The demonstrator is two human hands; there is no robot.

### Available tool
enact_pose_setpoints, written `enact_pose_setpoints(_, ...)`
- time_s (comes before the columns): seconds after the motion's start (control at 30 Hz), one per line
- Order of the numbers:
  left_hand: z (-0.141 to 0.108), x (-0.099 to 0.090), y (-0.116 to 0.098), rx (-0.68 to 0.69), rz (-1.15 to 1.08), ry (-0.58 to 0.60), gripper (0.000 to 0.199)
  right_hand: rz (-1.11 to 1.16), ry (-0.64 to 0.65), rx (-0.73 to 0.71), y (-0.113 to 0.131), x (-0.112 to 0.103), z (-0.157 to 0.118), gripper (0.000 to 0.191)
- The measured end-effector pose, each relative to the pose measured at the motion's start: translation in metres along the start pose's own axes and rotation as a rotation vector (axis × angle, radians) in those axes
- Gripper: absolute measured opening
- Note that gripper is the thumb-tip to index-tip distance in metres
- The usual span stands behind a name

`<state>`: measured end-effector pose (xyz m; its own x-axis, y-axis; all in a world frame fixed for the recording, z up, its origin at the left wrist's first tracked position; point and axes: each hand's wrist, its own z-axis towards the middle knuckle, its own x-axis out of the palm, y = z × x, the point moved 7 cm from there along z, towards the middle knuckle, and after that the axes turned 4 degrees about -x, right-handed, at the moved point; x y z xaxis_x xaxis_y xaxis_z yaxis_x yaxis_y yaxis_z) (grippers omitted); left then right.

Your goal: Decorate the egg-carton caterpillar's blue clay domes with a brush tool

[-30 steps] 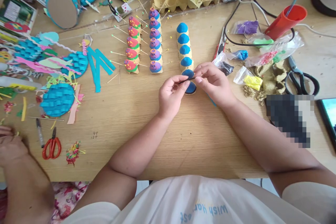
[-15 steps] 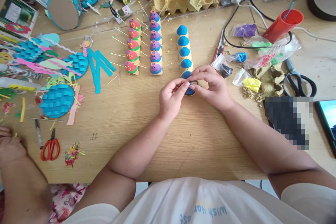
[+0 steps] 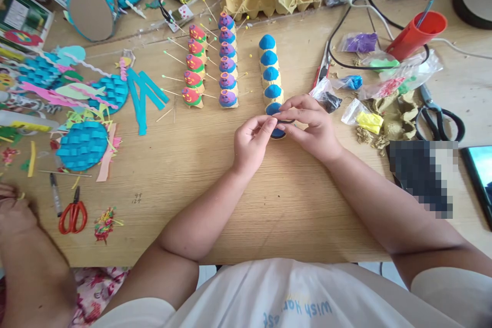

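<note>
Both hands meet over the near end of a row of egg-carton cups (image 3: 271,74) topped in blue. Between them is a thin black clay strip (image 3: 286,121), just above the blue front of the nearest cup (image 3: 278,133). My left hand (image 3: 249,143) pinches its left end between thumb and forefinger. The fingers and thumb of my right hand (image 3: 315,125) close on its right part. My fingertips hide some of the strip and cup; whether the strip touches the cup I cannot tell. To the left stand a red-and-green caterpillar (image 3: 195,64) and a purple-and-blue caterpillar (image 3: 228,64).
Right of my hands lie bags of black clay (image 3: 330,101) and yellow clay (image 3: 369,123), dark-handled scissors (image 3: 440,118) and a red cup (image 3: 418,36). Blue woven paper discs (image 3: 82,146) and red scissors (image 3: 73,215) lie left. Another person's arm (image 3: 34,256) rests at the left edge.
The black strip, curved in a loop earlier, now looks flatter and straighter between my fingers. Both hands stay in nearly the same place.
</note>
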<state>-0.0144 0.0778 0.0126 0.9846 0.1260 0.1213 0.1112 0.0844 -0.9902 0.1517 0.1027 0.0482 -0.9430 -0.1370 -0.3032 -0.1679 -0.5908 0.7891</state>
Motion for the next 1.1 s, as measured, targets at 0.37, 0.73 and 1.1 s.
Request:
enact_pose_setpoints(0.37, -0.0029, 0.003, -0.0017, -0.056, 0.003, 0.021, 0.049, 0.061, -0.088, 0.05, -0.0021, -0.0055, -0.0022, 0.024)
enact_pose_setpoints(0.73, -0.0022, 0.0058, -0.0025, -0.048, -0.04, 0.006, 0.05, -0.034, -0.026, -0.065, 0.0036, -0.0025, -0.0001, 0.015)
enact_pose_setpoints(1.1, 0.0013, 0.0044, -0.0036, -0.001, -0.054, -0.05, 0.055, 0.015, -0.096, 0.027, -0.0057, -0.0045, -0.0004, 0.035)
